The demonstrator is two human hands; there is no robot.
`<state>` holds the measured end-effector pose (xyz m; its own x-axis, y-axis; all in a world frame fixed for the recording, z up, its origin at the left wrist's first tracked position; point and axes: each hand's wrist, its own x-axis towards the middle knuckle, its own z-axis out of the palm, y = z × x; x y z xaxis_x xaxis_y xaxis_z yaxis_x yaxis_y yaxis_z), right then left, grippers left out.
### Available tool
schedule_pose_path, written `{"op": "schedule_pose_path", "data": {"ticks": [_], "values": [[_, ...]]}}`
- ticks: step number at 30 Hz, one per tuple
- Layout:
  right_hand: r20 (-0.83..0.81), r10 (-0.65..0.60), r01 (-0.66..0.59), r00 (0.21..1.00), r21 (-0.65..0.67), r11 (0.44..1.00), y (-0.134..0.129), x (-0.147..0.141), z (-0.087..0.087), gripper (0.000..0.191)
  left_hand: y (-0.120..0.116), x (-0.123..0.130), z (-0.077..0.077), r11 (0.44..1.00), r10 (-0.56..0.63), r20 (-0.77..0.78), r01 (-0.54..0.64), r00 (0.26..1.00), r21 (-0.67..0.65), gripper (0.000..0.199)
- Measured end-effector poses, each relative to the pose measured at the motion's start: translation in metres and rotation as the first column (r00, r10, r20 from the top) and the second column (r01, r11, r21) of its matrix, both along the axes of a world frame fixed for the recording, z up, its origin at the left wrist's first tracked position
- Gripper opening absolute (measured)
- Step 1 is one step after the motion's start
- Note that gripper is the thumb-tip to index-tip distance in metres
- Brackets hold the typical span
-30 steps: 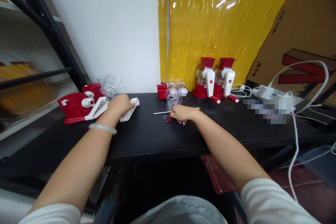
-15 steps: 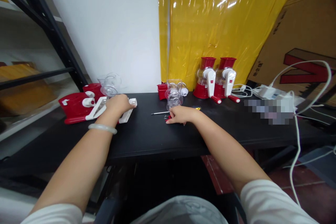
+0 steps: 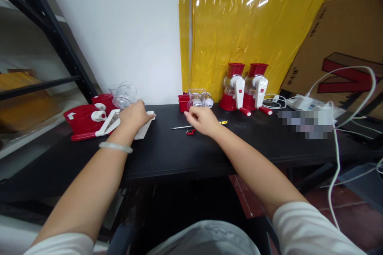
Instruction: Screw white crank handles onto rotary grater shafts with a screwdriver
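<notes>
My left hand (image 3: 133, 117) is closed around a white plastic crank handle (image 3: 145, 129), the thumb along its upper end. Beside that hand lies a red and white rotary grater base (image 3: 82, 121), with a clear plastic part (image 3: 124, 95) behind it. My right hand (image 3: 203, 119) hovers over the table, its fingers curled in. Whatever those fingers hold, if anything, is hidden. Just beyond it stands a clear plastic grater housing (image 3: 197, 95), partly covered by the hand. Below lie a small red part (image 3: 190, 132) and a screwdriver (image 3: 179, 128) with a yellow and black handle.
Two assembled red and white rotary graters (image 3: 235, 89) stand at the back right. A red part (image 3: 183, 102) sits near the wall. White cables (image 3: 338, 167) and a power strip (image 3: 302, 102) are on the right, and a black shelf frame (image 3: 60, 44) rises on the left.
My right hand has lifted off the small red part and moved back toward the clear housing, uncovering that red part. My left hand stays on the white crank handle.
</notes>
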<state>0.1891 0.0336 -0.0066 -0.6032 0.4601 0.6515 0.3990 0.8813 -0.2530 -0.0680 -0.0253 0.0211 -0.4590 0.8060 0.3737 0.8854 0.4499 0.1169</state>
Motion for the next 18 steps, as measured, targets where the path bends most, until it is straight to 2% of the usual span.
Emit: {"op": "schedule_pose_path", "data": {"ticks": [3,5,6,9,12,15,18], "values": [[-0.295,-0.140,0.191,0.945,0.152,0.970,0.001,0.003,0.003,0.028,0.003,0.004,-0.006,0.960,-0.140,-0.108,0.161,0.984,0.228,0.070],[-0.402,-0.260,0.343,0.878,0.149,0.928,0.005,0.003,0.003,0.030,0.007,0.008,-0.011,0.904,-0.247,-0.169,0.290,0.954,0.315,0.070],[-0.422,-0.312,0.393,0.851,0.117,0.912,0.007,0.002,0.001,0.039,0.009,0.010,-0.014,0.875,-0.302,-0.187,0.350,0.935,0.334,0.071],[-0.389,-0.437,0.450,0.811,-0.061,0.891,0.013,-0.004,-0.005,0.073,0.012,0.018,-0.019,0.797,-0.472,-0.206,0.515,0.857,0.317,0.071],[-0.282,-0.509,0.440,0.813,-0.274,0.855,0.016,-0.009,-0.012,0.098,0.012,0.028,-0.021,0.739,-0.590,-0.195,0.621,0.784,0.261,0.069],[-0.172,-0.508,0.408,0.844,-0.409,0.816,0.017,-0.009,-0.016,0.110,0.011,0.037,-0.023,0.708,-0.653,-0.140,0.666,0.744,0.237,0.069],[-0.134,-0.477,0.369,0.869,-0.467,0.803,0.017,-0.009,-0.016,0.114,0.012,0.042,-0.028,0.698,-0.685,-0.038,0.671,0.727,0.249,0.069]]}}
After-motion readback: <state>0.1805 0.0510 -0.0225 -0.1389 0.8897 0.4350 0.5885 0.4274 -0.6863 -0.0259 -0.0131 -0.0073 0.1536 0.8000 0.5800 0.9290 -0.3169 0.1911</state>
